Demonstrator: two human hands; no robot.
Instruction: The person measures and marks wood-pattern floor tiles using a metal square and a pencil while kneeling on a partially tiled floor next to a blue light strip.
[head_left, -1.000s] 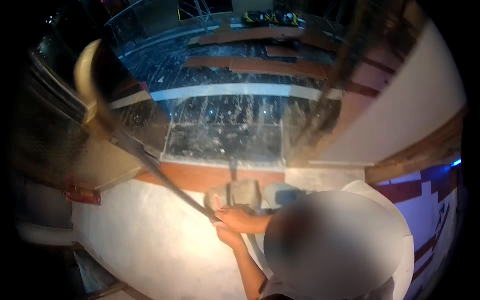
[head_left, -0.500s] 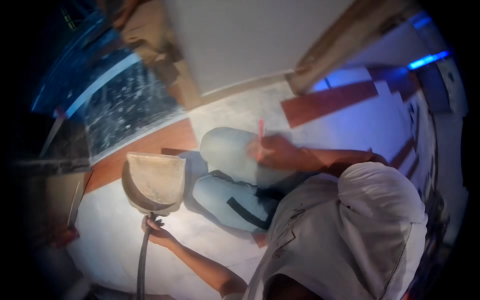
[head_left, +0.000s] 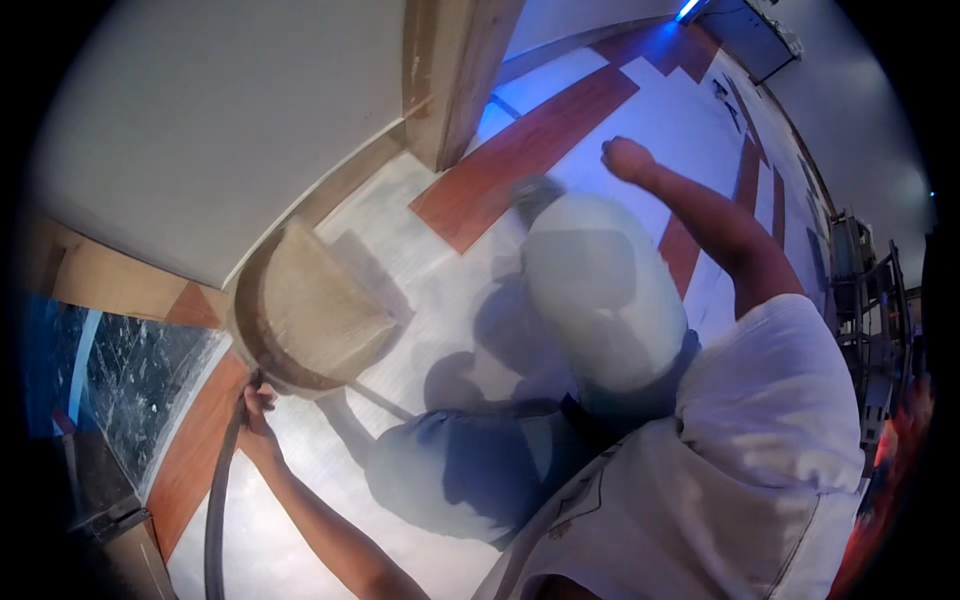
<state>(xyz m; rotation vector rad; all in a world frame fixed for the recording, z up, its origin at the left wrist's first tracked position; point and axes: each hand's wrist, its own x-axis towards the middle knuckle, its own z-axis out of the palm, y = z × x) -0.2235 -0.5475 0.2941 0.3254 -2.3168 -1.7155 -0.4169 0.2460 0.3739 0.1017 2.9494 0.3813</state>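
Note:
At the left, my left hand [head_left: 258,405] is closed round the upper part of a long dark handle [head_left: 220,500], just below a dustpan [head_left: 325,300]. The pan is beige and dusty, with a curved wall and a straight front edge facing right. It hangs above the floor beside the base of the wall, tilted. Farther off to the right, my right hand [head_left: 627,158] is held out over the floor with its fingers curled in. I cannot make out whether anything is inside that fist. Both my legs, in pale trousers, are between the hands.
A white wall [head_left: 220,120] with a wooden door frame [head_left: 440,90] rises ahead. Red-brown planks [head_left: 530,155] lie on the pale floor. At the left is a dark, speckled glossy panel [head_left: 135,390]. A dark metal rack [head_left: 865,290] stands at the far right, and a blue light glows at the back.
The view has swung right. The dustpan has turned and come close to the wall. My right hand has moved out away from my leg; the thin red thing seen in it before no longer shows.

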